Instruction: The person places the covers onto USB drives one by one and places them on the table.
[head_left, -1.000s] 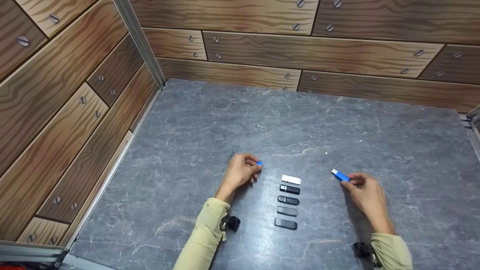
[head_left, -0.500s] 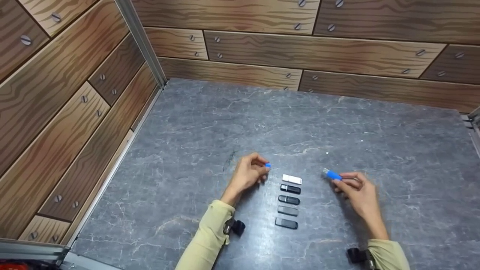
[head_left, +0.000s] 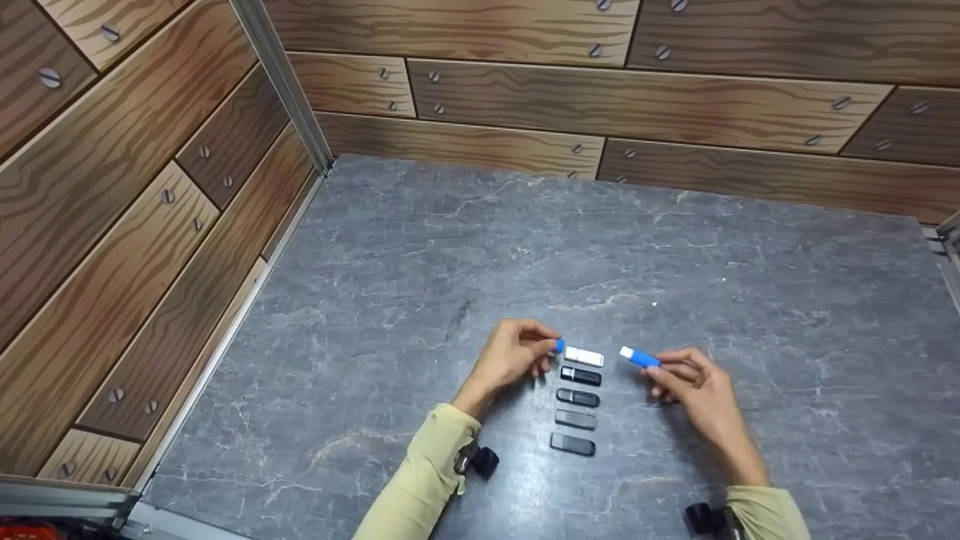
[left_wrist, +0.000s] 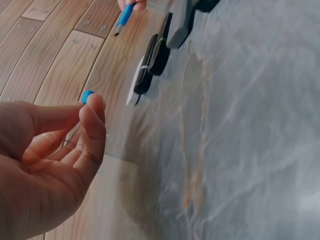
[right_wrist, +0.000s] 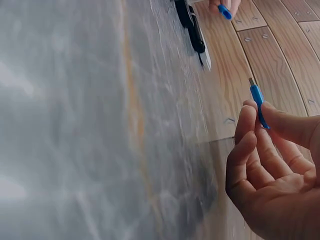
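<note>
Between thumb and fingertips my left hand [head_left: 514, 352] pinches a small blue cap [head_left: 559, 346], just left of the white USB stick [head_left: 584, 356]. In the left wrist view only the tip of that cap [left_wrist: 87, 95] shows past the fingers. Across from it, my right hand [head_left: 701, 386] pinches a blue USB stick [head_left: 643, 358] by its rear end. Its bare metal plug [right_wrist: 251, 81] points toward the left hand. Cap and stick are apart, on either side of the white stick.
Below the white stick lie several dark USB sticks in a column: a black one [head_left: 580, 376], another black one [head_left: 577, 397], a grey one [head_left: 575, 419] and a dark grey one [head_left: 572, 444]. The grey marbled table [head_left: 360, 300] meets wood-patterned walls [head_left: 510, 90] at the back and left.
Both hands have come closer together. The left has moved right with the blue cap, the right has moved left with the blue USB stick. The row of sticks stays put.
</note>
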